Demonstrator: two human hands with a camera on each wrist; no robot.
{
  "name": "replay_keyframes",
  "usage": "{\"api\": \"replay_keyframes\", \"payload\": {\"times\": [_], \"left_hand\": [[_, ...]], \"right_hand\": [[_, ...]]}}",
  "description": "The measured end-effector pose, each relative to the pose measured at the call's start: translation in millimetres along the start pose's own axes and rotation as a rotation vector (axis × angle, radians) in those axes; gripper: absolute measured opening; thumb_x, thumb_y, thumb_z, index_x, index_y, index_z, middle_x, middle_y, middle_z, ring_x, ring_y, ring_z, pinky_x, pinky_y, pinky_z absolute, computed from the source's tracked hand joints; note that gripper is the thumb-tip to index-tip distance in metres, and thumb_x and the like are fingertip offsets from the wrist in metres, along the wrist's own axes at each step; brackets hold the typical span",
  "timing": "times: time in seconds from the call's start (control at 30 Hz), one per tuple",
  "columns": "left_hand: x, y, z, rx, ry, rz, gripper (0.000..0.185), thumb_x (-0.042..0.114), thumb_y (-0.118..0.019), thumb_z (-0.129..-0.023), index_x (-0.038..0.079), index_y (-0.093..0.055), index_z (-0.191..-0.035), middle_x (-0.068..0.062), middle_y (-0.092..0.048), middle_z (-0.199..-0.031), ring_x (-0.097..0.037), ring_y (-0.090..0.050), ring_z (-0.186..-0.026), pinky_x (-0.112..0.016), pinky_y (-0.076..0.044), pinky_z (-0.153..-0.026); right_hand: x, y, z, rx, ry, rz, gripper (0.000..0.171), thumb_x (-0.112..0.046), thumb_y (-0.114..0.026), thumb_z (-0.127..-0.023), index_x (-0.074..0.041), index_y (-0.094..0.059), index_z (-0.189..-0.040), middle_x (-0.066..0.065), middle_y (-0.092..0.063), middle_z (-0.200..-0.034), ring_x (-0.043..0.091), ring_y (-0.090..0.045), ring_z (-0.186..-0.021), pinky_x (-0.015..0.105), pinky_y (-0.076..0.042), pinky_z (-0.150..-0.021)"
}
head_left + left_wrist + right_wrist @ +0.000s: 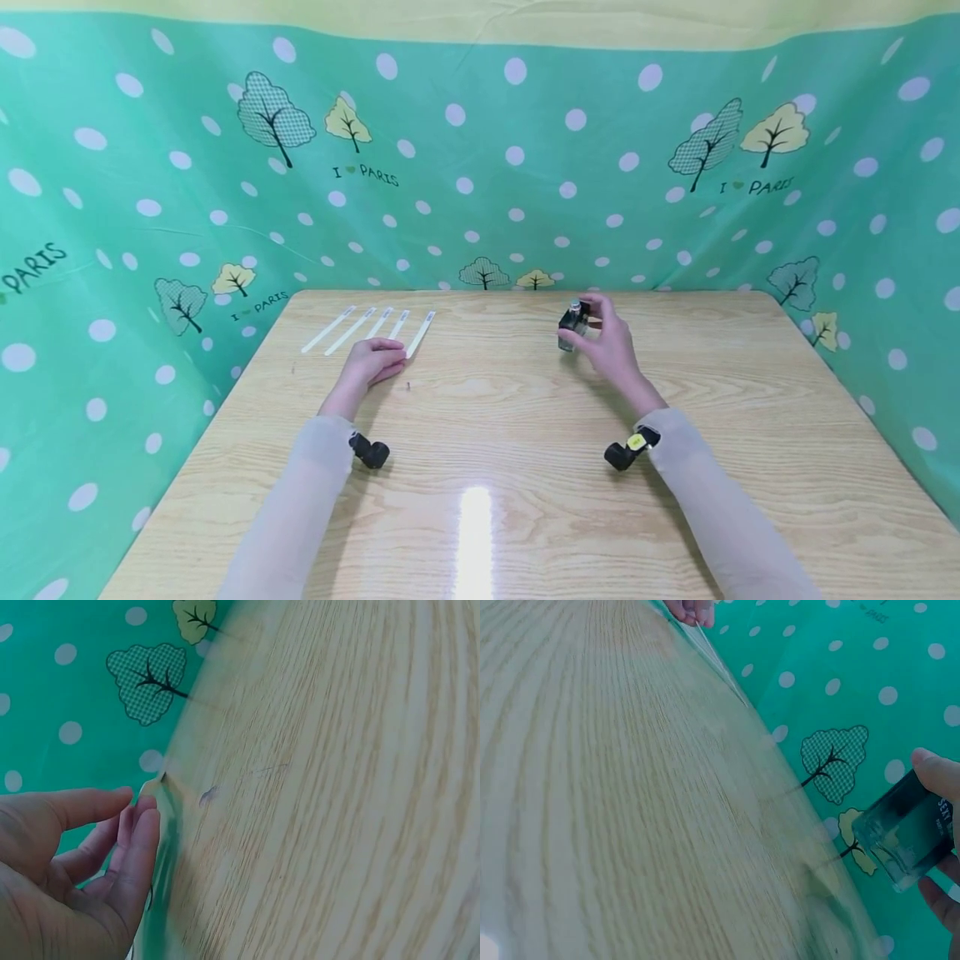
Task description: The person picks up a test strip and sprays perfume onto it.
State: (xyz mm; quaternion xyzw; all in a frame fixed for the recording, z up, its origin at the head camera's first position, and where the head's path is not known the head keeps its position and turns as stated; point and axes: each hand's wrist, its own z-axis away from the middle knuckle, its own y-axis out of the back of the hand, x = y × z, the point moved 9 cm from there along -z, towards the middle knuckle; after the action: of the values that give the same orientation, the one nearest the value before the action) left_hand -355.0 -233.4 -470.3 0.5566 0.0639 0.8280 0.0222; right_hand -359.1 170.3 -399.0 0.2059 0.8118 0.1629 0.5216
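Near the far left corner of the desk (525,467) five white paper strips (369,329) lie side by side, fanned a little and each apart from the next. The rightmost strip (421,333) is the closest one to the left hand (372,362). Nothing stands between the strips and this hand. A green dotted cloth (480,167) hangs behind and beside the desk.

The left hand rests on the desk just in front of the strips. Its fingers (139,832) are almost straight and lie close together, and the fingertips touch the near end of the rightmost strip. They hold nothing.

Toward the far edge, right of the middle, the right hand (611,337) holds a small glass bottle (573,325) above the desk. The bottle is clear with a dark cap and dark print on its side, and it is tilted. The thumb and fingers (937,769) are curled around it and grip it firmly.
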Motion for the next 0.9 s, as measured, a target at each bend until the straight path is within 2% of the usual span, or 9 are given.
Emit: {"api": "replay_keyframes", "payload": {"times": [0.27, 0.5, 0.73, 0.9], "left_hand": [[2.8, -1.8, 2.3, -0.023, -0.015, -0.053, 0.038, 0.005, -0.062, -0.096, -0.007, -0.054, -0.131, -0.008, -0.068, -0.104, -0.007, -0.07, -0.085, -0.023, -0.06, -0.089], [6.1, -3.2, 4.8, -0.037, -0.031, -0.102, 0.036, 0.011, -0.059, -0.1, -0.006, -0.052, -0.131, -0.024, -0.064, -0.128, -0.008, -0.071, -0.089, -0.026, -0.059, -0.094], [6.4, 0.9, 3.9, -0.052, -0.03, -0.1, 0.038, 0.012, -0.058, -0.1, -0.007, -0.051, -0.133, -0.022, -0.064, -0.131, -0.013, -0.073, -0.1, -0.03, -0.058, -0.097], [7.4, 3.2, 3.7, -0.036, -0.035, -0.105, 0.04, 0.014, -0.059, -0.1, -0.005, -0.05, -0.134, -0.021, -0.063, -0.133, -0.017, -0.071, -0.107, -0.032, -0.056, -0.101]], "right_hand": [[5, -1, -2, -0.072, -0.004, -0.09, 0.073, -0.015, -0.082, -0.081, -0.005, -0.042, -0.141, 0.024, -0.06, -0.128, 0.039, -0.059, -0.119, 0.054, -0.05, -0.106], [8, -2, -3, -0.093, -0.02, -0.113, 0.073, -0.012, -0.082, -0.081, -0.004, -0.041, -0.141, 0.025, -0.057, -0.134, 0.04, -0.058, -0.123, 0.052, -0.05, -0.108], [11, -4, -3, -0.109, -0.018, -0.127, 0.073, -0.009, -0.081, -0.081, -0.003, -0.04, -0.141, 0.025, -0.056, -0.137, 0.041, -0.057, -0.125, 0.051, -0.049, -0.109], [14, -5, -2, -0.122, -0.022, -0.151, 0.074, -0.01, -0.081, -0.081, -0.002, -0.039, -0.142, 0.026, -0.054, -0.139, 0.042, -0.056, -0.127, 0.051, -0.048, -0.111]]}}
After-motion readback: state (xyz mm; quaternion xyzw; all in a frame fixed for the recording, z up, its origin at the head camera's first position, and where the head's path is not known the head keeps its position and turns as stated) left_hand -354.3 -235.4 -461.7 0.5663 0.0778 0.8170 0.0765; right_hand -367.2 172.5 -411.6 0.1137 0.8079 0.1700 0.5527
